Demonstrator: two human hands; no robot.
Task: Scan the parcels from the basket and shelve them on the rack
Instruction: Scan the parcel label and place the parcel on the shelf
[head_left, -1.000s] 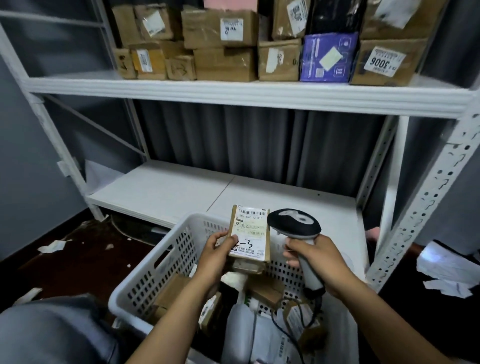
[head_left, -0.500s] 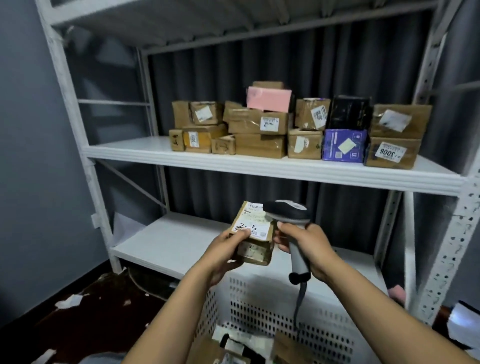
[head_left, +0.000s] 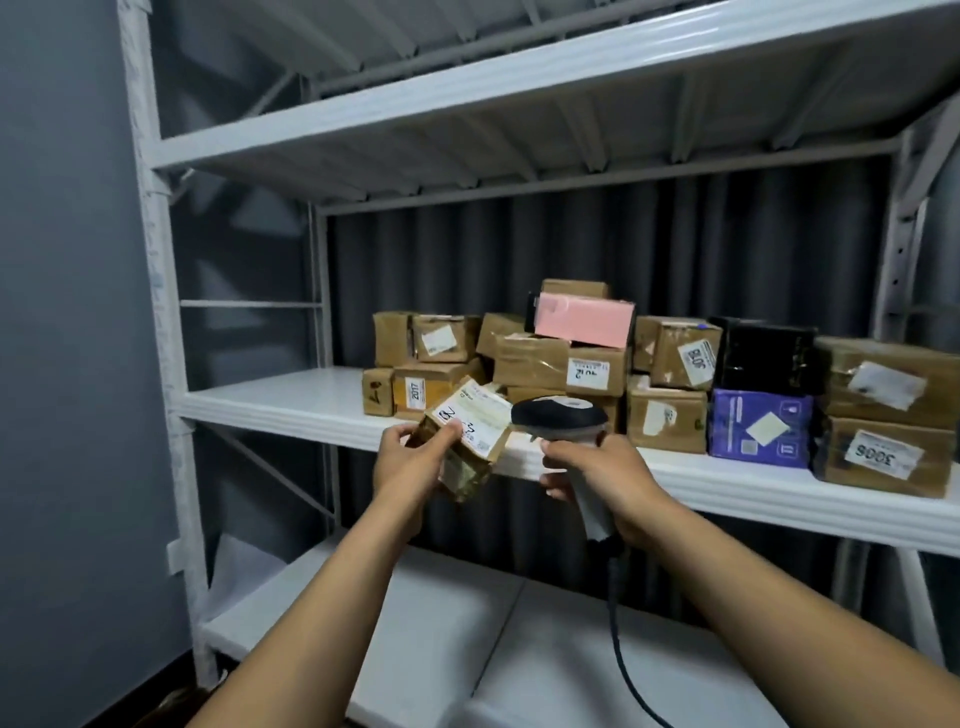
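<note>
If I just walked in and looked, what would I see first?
Probably the heap of brown parcels on the middle shelf, with a pink box on top and a purple box toward the right. In front, the left hand grips a small labelled parcel beside the black-headed scanner held by the right hand.

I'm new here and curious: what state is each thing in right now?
Small brown cardboard parcel with white label: held tilted in left hand.
Black-headed corded handheld scanner: gripped by right hand, cable hanging.
Pink flat box: resting atop brown cartons on white metal shelf.
</note>
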